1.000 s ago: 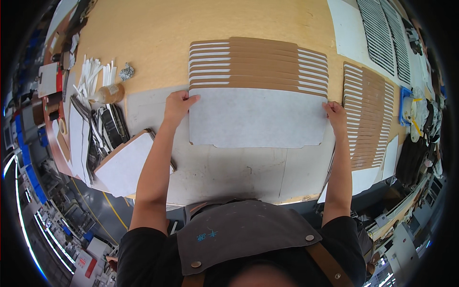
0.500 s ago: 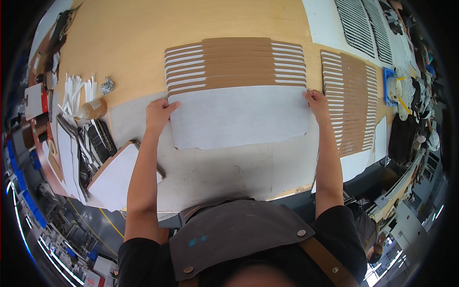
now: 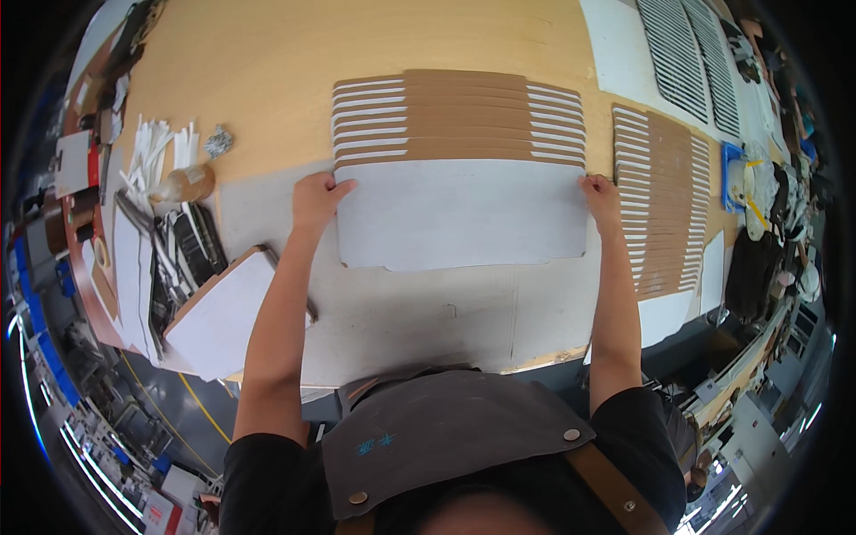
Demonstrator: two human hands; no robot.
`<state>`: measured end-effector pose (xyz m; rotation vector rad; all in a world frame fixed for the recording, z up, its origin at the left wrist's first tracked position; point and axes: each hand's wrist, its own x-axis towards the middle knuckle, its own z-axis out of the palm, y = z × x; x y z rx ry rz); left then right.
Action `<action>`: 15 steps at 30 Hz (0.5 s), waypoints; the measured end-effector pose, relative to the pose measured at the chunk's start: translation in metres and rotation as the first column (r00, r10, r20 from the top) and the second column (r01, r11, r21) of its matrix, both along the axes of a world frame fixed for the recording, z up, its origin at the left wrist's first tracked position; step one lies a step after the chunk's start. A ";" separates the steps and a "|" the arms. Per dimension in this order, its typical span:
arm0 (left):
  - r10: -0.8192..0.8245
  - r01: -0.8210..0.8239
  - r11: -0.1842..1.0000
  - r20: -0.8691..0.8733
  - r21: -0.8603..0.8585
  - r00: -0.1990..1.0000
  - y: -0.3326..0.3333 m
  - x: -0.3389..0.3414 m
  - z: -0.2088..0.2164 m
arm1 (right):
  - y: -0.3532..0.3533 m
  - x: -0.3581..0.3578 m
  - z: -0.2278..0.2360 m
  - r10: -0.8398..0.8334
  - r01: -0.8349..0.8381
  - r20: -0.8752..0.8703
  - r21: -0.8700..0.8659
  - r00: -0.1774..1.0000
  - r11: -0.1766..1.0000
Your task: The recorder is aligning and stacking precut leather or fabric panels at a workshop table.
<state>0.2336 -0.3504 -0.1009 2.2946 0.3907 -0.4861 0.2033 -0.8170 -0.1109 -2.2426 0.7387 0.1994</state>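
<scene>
A white sheet-like panel (image 3: 459,214) with notched lower corners lies at the near end of a row of overlapping panels (image 3: 468,111), whose visible strips are brown in the middle and white at both sides. My left hand (image 3: 316,203) pinches the panel's upper left edge between thumb and curled fingers. On the opposite edge, my right hand (image 3: 601,196) grips it the same way near the upper right corner. The fingertips beneath the panel are hidden.
A second overlapped row of brown and white panels (image 3: 664,205) lies to the right. At left are white strips (image 3: 152,147), a tape-coloured roll or bottle (image 3: 185,183), a crumpled silvery ball (image 3: 218,141), dark strips (image 3: 196,236) and white boards (image 3: 223,316). A blue tray (image 3: 732,176) stands at far right.
The white panel has shifted slightly away from me, closer against the row, with both hands still holding its sides. The whole view has swung a little, moving the scene rightward.
</scene>
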 end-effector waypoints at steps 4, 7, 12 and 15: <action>-0.085 0.072 0.992 0.133 0.105 0.987 -0.007 -0.006 -0.006 | -0.013 -0.007 -0.015 0.119 -0.087 0.115 -0.254 0.986 0.963; -0.013 0.003 0.999 0.265 0.039 0.964 -0.001 -0.021 0.004 | 0.008 -0.007 -0.013 0.177 -0.151 0.037 -0.372 0.984 0.916; -0.161 0.044 0.973 0.531 0.226 0.832 0.064 -0.061 0.036 | 0.038 -0.014 -0.007 0.232 -0.079 0.119 -0.716 0.965 0.694; -0.301 0.024 0.868 0.489 0.495 0.818 0.105 -0.090 0.048 | 0.064 -0.010 -0.003 0.261 -0.073 0.158 -0.713 0.952 0.697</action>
